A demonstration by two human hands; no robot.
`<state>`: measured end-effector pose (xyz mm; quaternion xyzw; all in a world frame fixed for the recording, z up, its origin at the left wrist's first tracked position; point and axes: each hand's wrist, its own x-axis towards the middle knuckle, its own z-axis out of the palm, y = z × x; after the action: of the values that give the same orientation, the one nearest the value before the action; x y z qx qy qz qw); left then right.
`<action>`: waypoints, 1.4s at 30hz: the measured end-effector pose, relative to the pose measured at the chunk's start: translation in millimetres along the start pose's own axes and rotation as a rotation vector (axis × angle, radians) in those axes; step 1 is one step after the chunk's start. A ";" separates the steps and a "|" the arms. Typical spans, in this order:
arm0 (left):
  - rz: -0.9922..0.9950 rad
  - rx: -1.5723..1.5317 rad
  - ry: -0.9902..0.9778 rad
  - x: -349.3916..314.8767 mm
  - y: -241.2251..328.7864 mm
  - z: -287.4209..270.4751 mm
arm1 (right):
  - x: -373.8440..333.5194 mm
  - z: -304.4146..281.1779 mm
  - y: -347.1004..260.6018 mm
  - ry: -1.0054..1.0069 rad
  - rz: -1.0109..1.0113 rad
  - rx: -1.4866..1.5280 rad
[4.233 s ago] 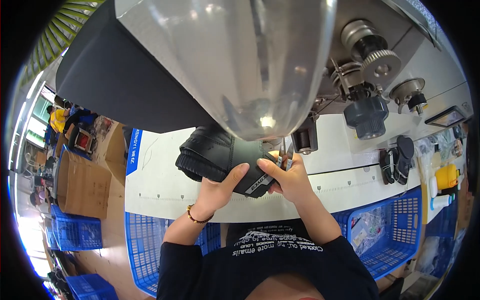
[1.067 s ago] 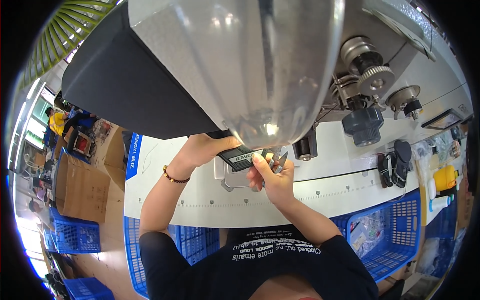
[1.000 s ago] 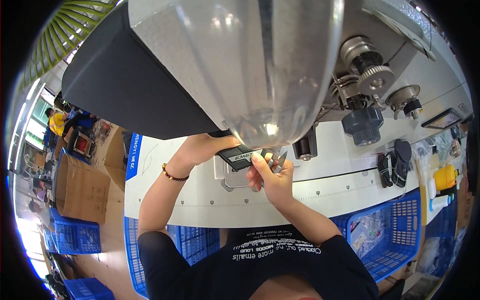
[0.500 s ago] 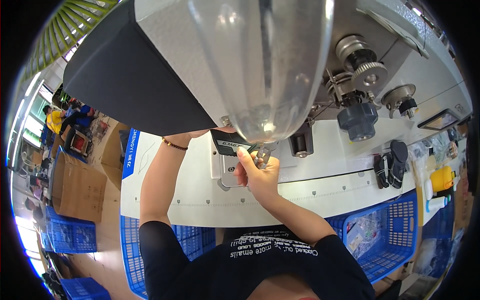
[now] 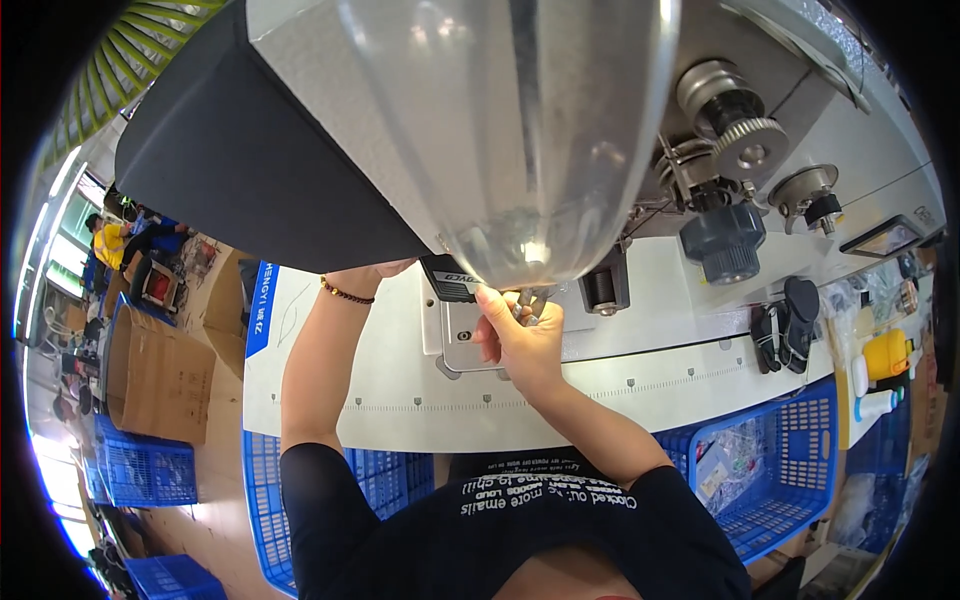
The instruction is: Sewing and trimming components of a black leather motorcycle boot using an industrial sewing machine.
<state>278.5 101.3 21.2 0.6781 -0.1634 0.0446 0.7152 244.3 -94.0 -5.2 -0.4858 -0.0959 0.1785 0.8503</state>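
Observation:
My right hand (image 5: 528, 348) is bent under the machine's clear guard, thumb and fingers closed. Its thumb lies against the right end of a flat black piece (image 5: 447, 278) with pale lettering, whose upper and right parts are hidden. Beside these fingers is a small grey metal part (image 5: 526, 312); whether it is held or belongs to the machine, I cannot tell. My left hand (image 5: 394, 268), with a beaded bracelet on the wrist, reaches behind the dark machine cover, its fingers hidden. Overhead, the sewing machine (image 5: 340, 90) with its transparent guard (image 5: 540, 200) covers most of the work spot.
A white worktable (image 5: 400, 425) with a printed ruler runs across. Dark-handled snips or a similar tool (image 5: 790, 325) lie at right. Blue crates (image 5: 815, 465) stand below the table, an open cardboard box (image 5: 160, 375) at left. A person in yellow (image 5: 108, 243) sits far left.
My right hand has risen slightly toward the guard. Less of the black piece shows now, its lower right part no longer visible. The machine looks a little closer in view.

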 end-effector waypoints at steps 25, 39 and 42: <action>0.083 0.503 0.133 -31.1 -6.4 12.6 | 14.7 -107.0 22.3 -0.206 0.224 -0.458; -0.048 0.093 0.462 -46.3 11.1 68.5 | 17.2 -106.0 18.4 -0.151 0.202 -0.428; -0.059 0.079 0.461 -47.9 9.6 66.8 | 17.0 -105.1 18.8 -0.145 0.211 -0.459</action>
<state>219.1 43.7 18.0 0.6821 0.0259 0.1836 0.7074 291.3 -161.7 -75.2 -0.6592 -0.1434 0.2742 0.6854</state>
